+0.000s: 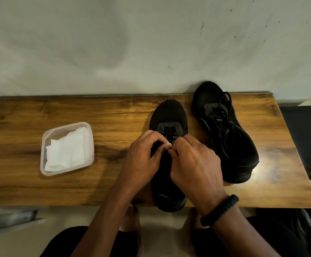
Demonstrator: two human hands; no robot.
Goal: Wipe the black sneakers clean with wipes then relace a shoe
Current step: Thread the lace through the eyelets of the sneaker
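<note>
Two black sneakers stood on one table (39,112), toes to the wall, lengthwise away from the person. Left hand (143,160) and right hand (193,164), fingers curled, pinched the lace (169,136) on the left sneaker (169,114). The right sneaker (225,136) was laced. One tub (43,145) held wipes (67,147).

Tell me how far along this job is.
Wiping looks done: the wipes lie in their tub, no hand holding one. The far sneaker is laced. In hand: the left hand and right hand pinch the lace on the near sneaker, at its toe-end eyelets. Left: lacing the rest, probably; the hands hide it.
</note>
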